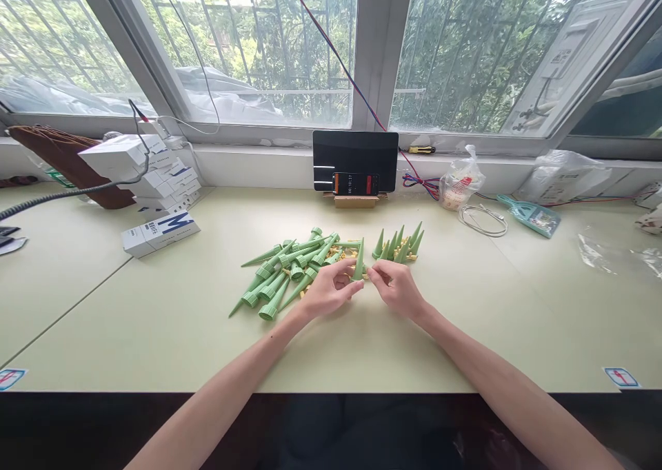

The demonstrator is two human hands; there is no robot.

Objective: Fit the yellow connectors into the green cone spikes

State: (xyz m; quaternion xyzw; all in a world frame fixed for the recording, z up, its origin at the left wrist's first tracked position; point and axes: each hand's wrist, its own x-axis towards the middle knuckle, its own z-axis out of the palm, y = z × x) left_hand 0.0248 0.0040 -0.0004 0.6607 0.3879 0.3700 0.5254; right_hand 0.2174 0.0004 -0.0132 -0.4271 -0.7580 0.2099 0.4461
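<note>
My left hand (334, 289) is closed around the base of a green plastic spike (359, 260), which stands point up between thumb and fingers. Close on its right, my right hand (396, 287) pinches at a small yellowish part beside the spike's base; the fingers mostly hide that part. A loose pile of green spikes (279, 270) lies to the left of my hands, with small yellow pieces (338, 255) among them. Behind my right hand, several green spikes (398, 242) stand upright in a group, with yellow pieces at their bases.
A phone (356, 183) showing a timer leans against a black tablet (356, 156) at the back. White boxes (160, 232) are at the left. A plastic bag (460, 180), a coiled white cable (483, 222) and a teal pouch (532, 215) lie at the back right.
</note>
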